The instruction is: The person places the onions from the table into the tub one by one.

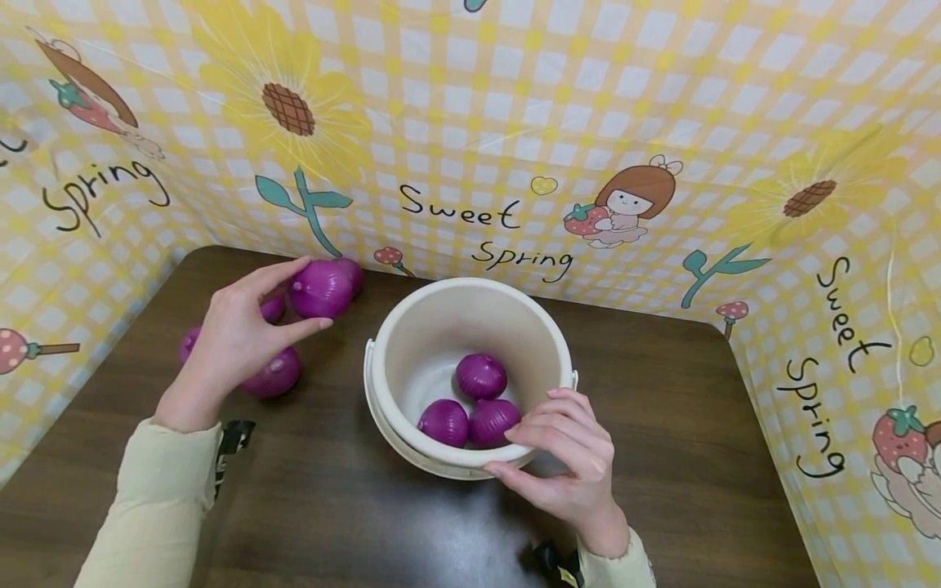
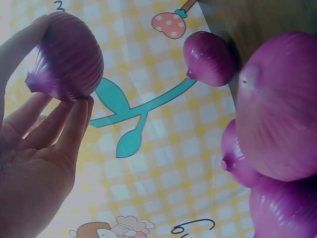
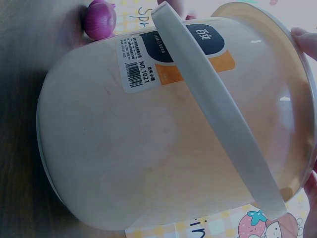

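My left hand [image 1: 238,327] grips a purple onion [image 1: 321,289] between thumb and fingers; the left wrist view shows this onion [image 2: 69,57] raised off the table. Around that hand lie several more onions, among them one [image 1: 274,374] below the palm and one [image 1: 350,276] behind the held one. A cream bucket [image 1: 470,296] stands upright in the middle, with three onions [image 1: 481,376] on its floor. My right hand [image 1: 569,457] pinches the bucket's near right rim, thumb outside and fingers over the edge. In the right wrist view the bucket's handle [image 3: 218,114] hangs down its labelled side.
The dark wooden table [image 1: 676,425] reaches up to a yellow checked cloth [image 1: 456,122] that hangs behind it and along both sides. A paper label with a barcode [image 3: 136,69] is stuck on the bucket's wall.
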A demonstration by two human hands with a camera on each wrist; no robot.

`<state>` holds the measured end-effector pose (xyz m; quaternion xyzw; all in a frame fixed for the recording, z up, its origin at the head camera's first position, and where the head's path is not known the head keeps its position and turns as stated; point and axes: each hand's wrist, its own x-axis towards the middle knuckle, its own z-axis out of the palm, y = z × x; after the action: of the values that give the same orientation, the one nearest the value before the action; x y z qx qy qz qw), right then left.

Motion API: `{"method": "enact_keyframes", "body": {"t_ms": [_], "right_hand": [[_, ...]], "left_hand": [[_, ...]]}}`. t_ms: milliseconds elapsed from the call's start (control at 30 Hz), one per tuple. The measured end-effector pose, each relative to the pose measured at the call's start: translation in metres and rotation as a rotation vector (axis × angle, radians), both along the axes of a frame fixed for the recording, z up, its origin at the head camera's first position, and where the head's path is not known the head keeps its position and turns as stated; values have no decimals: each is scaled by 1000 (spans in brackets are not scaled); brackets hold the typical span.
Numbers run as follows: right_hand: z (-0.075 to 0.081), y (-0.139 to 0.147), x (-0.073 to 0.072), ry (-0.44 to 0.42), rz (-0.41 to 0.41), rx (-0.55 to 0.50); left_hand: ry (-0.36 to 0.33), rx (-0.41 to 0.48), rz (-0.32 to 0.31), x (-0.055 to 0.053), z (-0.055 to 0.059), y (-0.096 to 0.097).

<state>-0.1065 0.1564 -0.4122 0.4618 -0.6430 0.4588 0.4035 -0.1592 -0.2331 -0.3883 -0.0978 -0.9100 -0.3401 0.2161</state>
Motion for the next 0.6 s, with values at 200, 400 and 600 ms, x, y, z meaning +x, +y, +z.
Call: {"method": "enact_keyframes", "body": {"t_ms": [200, 400, 600], "right_hand": [[-2, 1, 0, -4, 0, 1], [-6, 2, -1, -9, 2, 4], [-7, 3, -1, -10, 1, 7]], "left_hand": [[15, -11, -12, 2, 6, 4], [44, -20, -30, 5, 13, 8], [70, -28, -46, 6, 18, 13]]}}
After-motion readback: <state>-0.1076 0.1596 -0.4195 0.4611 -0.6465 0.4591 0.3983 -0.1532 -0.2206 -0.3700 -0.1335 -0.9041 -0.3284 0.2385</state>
